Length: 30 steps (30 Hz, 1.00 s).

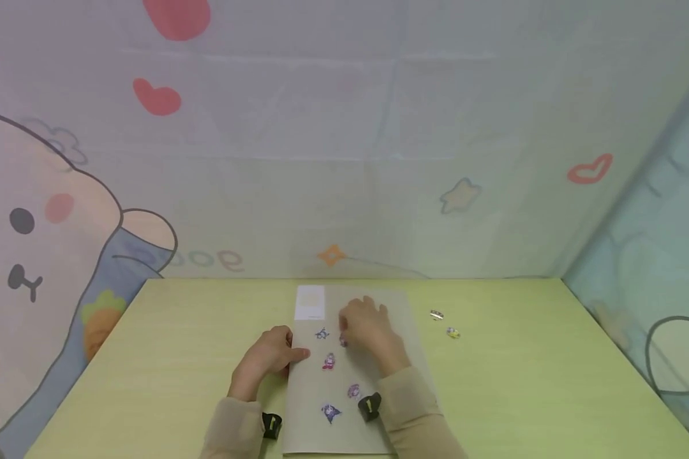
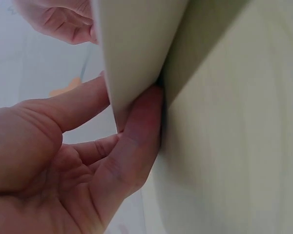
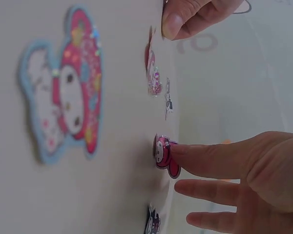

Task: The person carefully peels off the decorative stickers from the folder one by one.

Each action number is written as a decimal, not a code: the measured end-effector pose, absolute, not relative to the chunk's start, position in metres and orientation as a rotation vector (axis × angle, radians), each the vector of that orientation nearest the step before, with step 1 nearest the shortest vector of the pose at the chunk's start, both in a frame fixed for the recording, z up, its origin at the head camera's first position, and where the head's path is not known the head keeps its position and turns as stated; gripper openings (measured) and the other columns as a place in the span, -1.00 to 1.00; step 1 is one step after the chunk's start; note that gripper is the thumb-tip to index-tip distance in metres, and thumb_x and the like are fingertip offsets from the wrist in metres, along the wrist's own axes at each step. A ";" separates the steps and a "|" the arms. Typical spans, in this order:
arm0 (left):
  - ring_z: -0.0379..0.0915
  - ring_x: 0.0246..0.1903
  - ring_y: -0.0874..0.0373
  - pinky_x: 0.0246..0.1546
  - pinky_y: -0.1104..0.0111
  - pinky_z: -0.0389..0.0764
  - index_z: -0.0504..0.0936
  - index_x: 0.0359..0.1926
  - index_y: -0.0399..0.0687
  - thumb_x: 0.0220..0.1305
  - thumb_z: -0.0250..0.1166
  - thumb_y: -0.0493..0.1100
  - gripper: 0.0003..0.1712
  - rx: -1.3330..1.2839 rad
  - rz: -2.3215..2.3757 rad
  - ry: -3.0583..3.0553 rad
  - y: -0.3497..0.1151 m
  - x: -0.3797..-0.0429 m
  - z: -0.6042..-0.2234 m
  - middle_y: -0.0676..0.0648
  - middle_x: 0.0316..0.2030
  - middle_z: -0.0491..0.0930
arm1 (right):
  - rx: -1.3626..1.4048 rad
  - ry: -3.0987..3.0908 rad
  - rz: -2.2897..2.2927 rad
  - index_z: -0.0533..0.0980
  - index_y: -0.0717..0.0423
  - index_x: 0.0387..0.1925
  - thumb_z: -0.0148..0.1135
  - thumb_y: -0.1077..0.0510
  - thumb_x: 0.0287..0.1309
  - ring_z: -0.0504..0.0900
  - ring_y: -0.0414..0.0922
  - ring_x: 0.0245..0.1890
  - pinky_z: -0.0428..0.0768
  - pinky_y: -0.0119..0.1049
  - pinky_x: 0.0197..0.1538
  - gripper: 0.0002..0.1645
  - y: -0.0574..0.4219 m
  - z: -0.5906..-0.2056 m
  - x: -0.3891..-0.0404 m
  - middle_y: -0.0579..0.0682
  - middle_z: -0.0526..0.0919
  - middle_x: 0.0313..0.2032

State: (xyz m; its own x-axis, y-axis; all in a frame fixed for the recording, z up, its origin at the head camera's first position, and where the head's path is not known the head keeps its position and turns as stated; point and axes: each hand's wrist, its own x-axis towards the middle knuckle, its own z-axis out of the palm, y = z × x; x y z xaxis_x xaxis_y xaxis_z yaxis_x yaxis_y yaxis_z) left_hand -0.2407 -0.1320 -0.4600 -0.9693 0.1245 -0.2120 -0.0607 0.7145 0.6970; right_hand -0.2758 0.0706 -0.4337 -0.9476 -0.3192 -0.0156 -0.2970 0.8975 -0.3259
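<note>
A large beige board [image 1: 390, 440] lies lengthwise in front of me, with several cartoon stickers on it. At its left edge, my left hand [image 1: 270, 352] grips the board, thumb on top and fingers underneath, as the left wrist view shows. Over the upper middle of the board, my right hand [image 1: 370, 326] pinches a small pink cartoon sticker [image 3: 162, 152] at the board's surface, its thumb on the sticker's edge. Nearby are a blue-purple sticker [image 1: 322, 333] and a red-and-pink one [image 1: 329, 362]. Lower down are a round purple sticker [image 1: 353, 391] and a dark purple one [image 1: 330, 412].
A white rectangular label [image 1: 310, 303] is at the board's top left corner. Two small loose stickers, one silvery [image 1: 436, 315] and one yellowish [image 1: 453, 332], lie on the yellow-green table [image 1: 511, 389] to the right. A printed cloth backdrop [image 1: 344, 127] stands behind the table.
</note>
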 end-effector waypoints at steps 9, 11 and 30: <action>0.53 -0.53 0.08 -0.48 0.29 0.46 0.47 -0.33 -0.24 0.22 0.39 -0.10 -0.68 0.034 1.102 2.672 -0.131 -0.240 -0.458 -0.09 -0.49 0.54 | -0.507 2.983 -0.509 0.46 -0.08 -0.64 0.41 0.26 -0.07 0.43 0.11 0.08 0.11 0.32 0.28 -0.72 0.074 -0.429 -0.272 -0.11 0.54 -0.35; 0.54 -0.53 0.08 -0.48 0.29 0.47 0.47 -0.33 -0.25 0.22 0.39 -0.11 -0.69 0.033 1.113 2.666 -0.130 -0.239 -0.458 -0.09 -0.48 0.54 | -0.511 2.985 -0.502 0.47 -0.08 -0.64 0.40 0.25 -0.06 0.43 0.13 0.11 0.12 0.32 0.28 -0.72 0.075 -0.429 -0.272 -0.11 0.54 -0.34; 0.54 -0.55 0.08 -0.47 0.29 0.47 0.45 -0.34 -0.24 0.23 0.39 -0.13 -0.69 0.036 1.114 2.669 -0.128 -0.238 -0.455 -0.09 -0.49 0.54 | -0.563 3.052 -0.487 0.52 -0.10 -0.50 0.36 0.09 0.11 0.48 0.00 -0.17 0.45 0.04 -0.08 -0.84 0.104 -0.406 -0.262 -0.10 0.58 -0.30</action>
